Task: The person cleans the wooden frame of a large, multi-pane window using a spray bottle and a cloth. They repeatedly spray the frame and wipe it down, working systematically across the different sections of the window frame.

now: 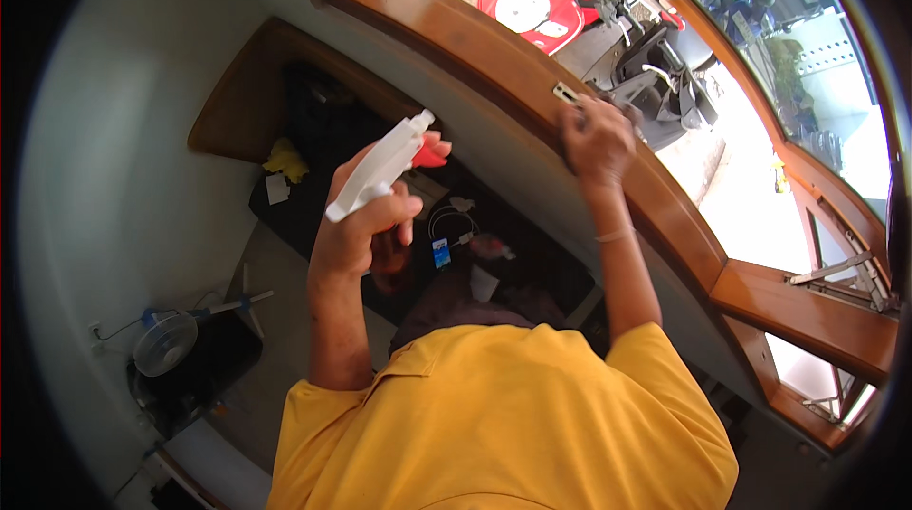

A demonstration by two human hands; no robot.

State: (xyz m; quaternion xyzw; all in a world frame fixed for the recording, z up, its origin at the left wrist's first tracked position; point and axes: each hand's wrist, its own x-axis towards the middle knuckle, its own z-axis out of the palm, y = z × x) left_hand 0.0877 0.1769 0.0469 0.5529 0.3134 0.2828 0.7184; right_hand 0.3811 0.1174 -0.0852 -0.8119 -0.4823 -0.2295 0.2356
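Note:
My left hand (356, 225) is wrapped around a spray bottle, with its white spray head (377, 168) and red trigger (430, 153) above the fingers. Below the fist, the bottle's reddish-brown body (390, 264) is partly in shadow. On the right, my right hand (602, 139) rests on the varnished wooden window frame (491, 40), beside a metal latch plate (566, 92). Something dark, perhaps a cloth, shows at its fingers; the palm side is hidden.
A dark surface below bears a lit phone (441, 253), a white cable (430, 225) and a yellow cloth (286, 159). A fan (165, 345) stands at lower left. An opened glass sash (791, 40) with metal stays (848, 271) is at right. Motorcycles stand outside.

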